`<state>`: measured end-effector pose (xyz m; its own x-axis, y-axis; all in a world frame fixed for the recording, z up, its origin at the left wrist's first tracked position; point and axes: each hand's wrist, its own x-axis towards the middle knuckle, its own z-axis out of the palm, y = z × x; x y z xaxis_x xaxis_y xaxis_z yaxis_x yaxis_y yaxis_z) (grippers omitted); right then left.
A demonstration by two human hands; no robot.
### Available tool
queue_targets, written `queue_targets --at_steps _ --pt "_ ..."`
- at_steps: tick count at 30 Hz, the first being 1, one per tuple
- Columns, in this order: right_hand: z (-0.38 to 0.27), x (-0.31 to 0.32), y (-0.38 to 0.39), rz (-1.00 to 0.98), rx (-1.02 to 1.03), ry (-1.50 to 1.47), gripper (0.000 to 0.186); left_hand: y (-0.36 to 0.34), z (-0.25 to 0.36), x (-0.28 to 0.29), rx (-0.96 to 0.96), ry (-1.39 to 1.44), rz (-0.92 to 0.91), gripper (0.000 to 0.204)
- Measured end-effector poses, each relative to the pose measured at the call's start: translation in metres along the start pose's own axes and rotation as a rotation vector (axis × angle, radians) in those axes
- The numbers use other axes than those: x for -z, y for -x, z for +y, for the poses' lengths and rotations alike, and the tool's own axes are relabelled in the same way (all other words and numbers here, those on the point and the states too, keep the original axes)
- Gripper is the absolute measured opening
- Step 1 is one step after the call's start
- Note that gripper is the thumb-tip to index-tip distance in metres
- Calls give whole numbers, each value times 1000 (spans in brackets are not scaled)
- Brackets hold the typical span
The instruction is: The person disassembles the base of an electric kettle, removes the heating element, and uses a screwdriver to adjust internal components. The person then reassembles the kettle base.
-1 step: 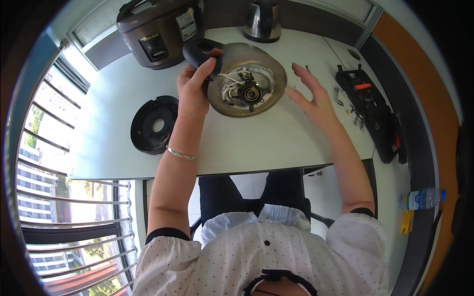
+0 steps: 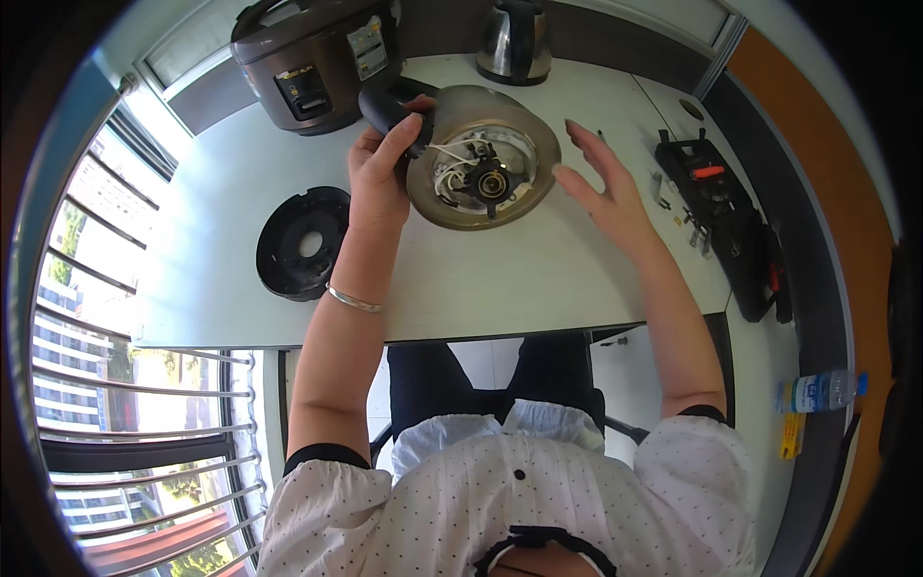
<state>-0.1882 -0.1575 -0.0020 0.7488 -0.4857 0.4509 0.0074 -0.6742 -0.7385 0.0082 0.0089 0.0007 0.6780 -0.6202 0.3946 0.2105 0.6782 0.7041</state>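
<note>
A steel electric kettle (image 2: 452,207) lies tipped on the white table (image 2: 538,279), its open underside facing me with white wires and a round connector showing. My left hand (image 2: 380,173) is shut around the kettle's black handle (image 2: 385,101) at the upper left. My right hand (image 2: 601,183) is open with fingers spread, just right of the kettle's rim; whether it touches the rim is unclear. A black round base cover (image 2: 303,242) lies apart on the table, left of my left forearm.
A brown rice cooker (image 2: 308,62) and a second steel kettle (image 2: 514,38) stand at the table's far edge. A black tool case (image 2: 731,221) with a red-handled tool lies at right, small screws (image 2: 663,197) beside it. A water bottle (image 2: 817,392) sits low right.
</note>
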Motion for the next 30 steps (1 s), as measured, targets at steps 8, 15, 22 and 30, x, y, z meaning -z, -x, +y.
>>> queue_targets --at_steps 8,15,22,30 --pt "9 -12 -38 -249 -320 -514 84 -2 3 5 67 117 52 39" --pt "21 -7 -29 -301 -285 -610 91 -5 -4 10 155 268 116 41" --pt "32 -10 -26 -316 -127 -623 93 -7 -7 13 153 256 117 38" --pt "30 -16 -26 -221 -143 -639 92 -9 -7 9 150 179 60 44"
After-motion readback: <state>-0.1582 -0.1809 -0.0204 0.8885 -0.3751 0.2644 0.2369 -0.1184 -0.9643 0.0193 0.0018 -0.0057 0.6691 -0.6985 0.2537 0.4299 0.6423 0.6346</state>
